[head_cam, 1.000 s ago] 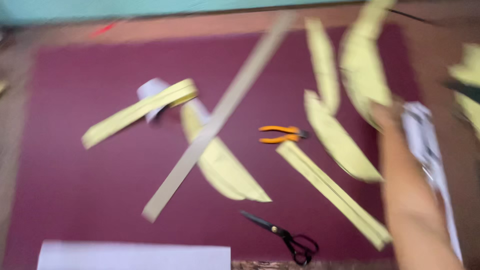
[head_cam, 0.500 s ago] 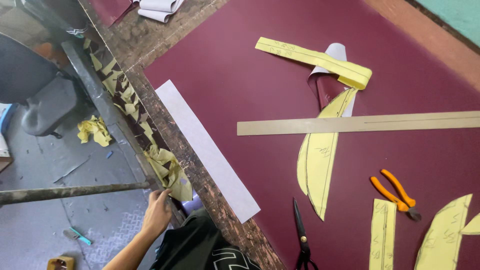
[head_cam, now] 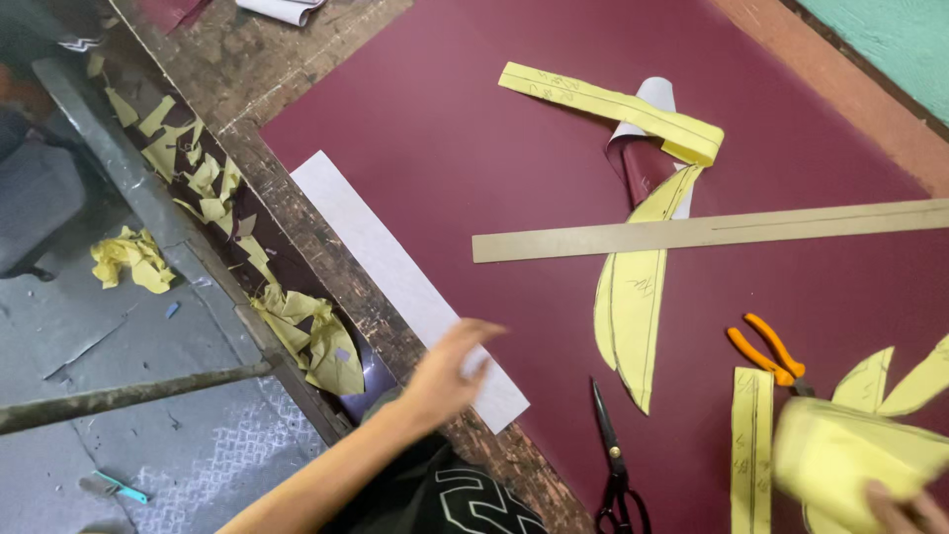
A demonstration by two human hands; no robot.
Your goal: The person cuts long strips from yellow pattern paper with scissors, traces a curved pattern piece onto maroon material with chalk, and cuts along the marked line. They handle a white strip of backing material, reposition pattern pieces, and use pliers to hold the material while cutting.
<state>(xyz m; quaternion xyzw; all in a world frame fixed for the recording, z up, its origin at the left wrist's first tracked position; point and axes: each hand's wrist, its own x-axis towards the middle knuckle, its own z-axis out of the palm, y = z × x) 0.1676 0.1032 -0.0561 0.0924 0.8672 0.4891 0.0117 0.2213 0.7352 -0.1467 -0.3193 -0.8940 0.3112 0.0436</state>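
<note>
My left hand (head_cam: 450, 368) hovers, blurred, over the near end of a white strip (head_cam: 395, 277) that lies along the edge of a maroon sheet (head_cam: 455, 138). Its fingers are apart and it holds nothing. My right hand (head_cam: 905, 509) shows only at the bottom right corner, gripping a blurred yellow paper pattern (head_cam: 850, 460). Black scissors (head_cam: 615, 465) lie between the two hands. Orange pliers (head_cam: 766, 351) lie just above the right hand.
A long tan ruler strip (head_cam: 712, 229) crosses the sheet above a curved yellow pattern (head_cam: 633, 307). A folded yellow strip (head_cam: 613, 107) rests on a maroon roll (head_cam: 638, 163). Yellow scraps (head_cam: 306, 331) fill a trough along the worn table edge (head_cam: 326, 247). A metal bar (head_cam: 129, 394) sticks out left.
My left hand has risen from below the table edge to over the white strip. My right hand with the yellow pattern has come into view at the bottom right.
</note>
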